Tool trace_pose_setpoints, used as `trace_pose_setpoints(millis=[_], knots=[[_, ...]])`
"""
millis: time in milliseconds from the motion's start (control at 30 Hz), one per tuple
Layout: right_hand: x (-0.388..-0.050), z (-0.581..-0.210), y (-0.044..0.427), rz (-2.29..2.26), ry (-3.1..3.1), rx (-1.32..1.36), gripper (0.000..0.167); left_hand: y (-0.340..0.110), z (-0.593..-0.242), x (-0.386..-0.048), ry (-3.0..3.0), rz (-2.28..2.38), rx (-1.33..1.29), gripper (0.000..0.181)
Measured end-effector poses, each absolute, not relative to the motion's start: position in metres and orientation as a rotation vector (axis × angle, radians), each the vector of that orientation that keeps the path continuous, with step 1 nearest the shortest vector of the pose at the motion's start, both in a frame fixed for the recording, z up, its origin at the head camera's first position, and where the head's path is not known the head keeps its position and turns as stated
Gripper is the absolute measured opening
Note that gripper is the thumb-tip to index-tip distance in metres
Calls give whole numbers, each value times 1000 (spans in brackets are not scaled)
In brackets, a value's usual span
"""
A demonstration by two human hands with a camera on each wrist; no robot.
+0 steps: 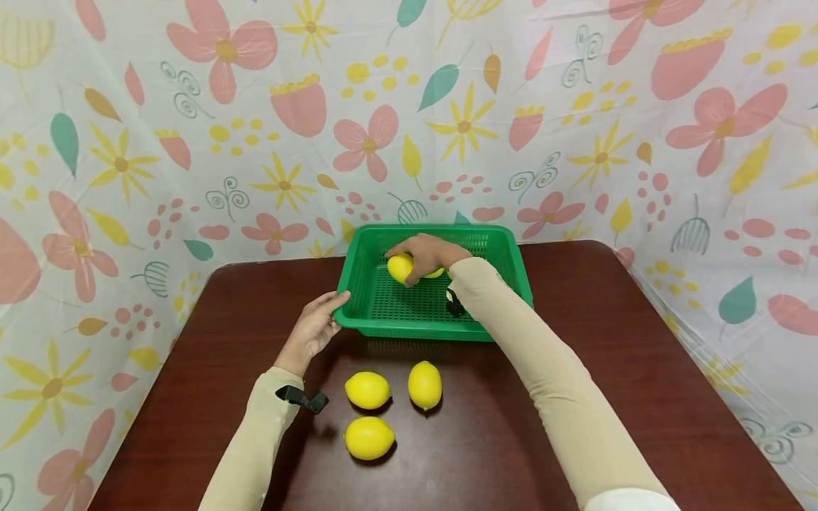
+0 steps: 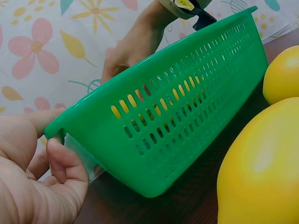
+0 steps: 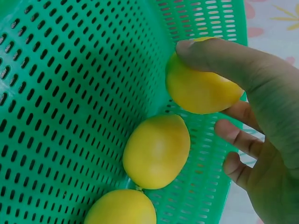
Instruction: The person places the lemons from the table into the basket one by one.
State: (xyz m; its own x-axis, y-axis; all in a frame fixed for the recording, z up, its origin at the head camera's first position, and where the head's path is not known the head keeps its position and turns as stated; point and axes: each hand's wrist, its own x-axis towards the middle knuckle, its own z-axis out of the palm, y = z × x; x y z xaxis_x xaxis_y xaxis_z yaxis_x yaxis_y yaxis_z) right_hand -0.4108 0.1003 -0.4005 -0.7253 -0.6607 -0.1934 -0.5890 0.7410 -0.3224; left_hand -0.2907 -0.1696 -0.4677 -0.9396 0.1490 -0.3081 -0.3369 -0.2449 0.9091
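Observation:
A green perforated plastic basket (image 1: 415, 331) stands at the back of the table. My left hand (image 1: 312, 330) grips its left front corner; in the left wrist view, the thumb and fingers pinch the rim (image 2: 100, 95). Inside the basket, my right hand (image 1: 429, 254) holds a lemon (image 3: 198, 91) between its thumb and fingers, toward the left side. Two more lemons, one nearer (image 3: 158, 151) and one partly cut off by the frame (image 3: 122, 209), lie in the basket beside the held one. In the head view the right hand and forearm largely hide them.
Three lemons lie on the dark wooden table (image 1: 498, 426) in front of the basket: one at upper left (image 1: 368, 390), one below it (image 1: 369, 438), and one to the right (image 1: 424, 385). A flower-patterned curtain (image 1: 460, 170) hangs directly behind the table.

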Motion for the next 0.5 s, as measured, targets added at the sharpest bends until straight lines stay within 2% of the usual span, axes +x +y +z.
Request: trace_pose_setpoints(millis=[267,500], knots=[[-414,-405,91,-191,2711,-941,74,-167,-466,-294,1698,2264,-205,47],[-410,-419,84,-212,2737,-904,72,-170,-471,-291,1673,2269,-221,58]])
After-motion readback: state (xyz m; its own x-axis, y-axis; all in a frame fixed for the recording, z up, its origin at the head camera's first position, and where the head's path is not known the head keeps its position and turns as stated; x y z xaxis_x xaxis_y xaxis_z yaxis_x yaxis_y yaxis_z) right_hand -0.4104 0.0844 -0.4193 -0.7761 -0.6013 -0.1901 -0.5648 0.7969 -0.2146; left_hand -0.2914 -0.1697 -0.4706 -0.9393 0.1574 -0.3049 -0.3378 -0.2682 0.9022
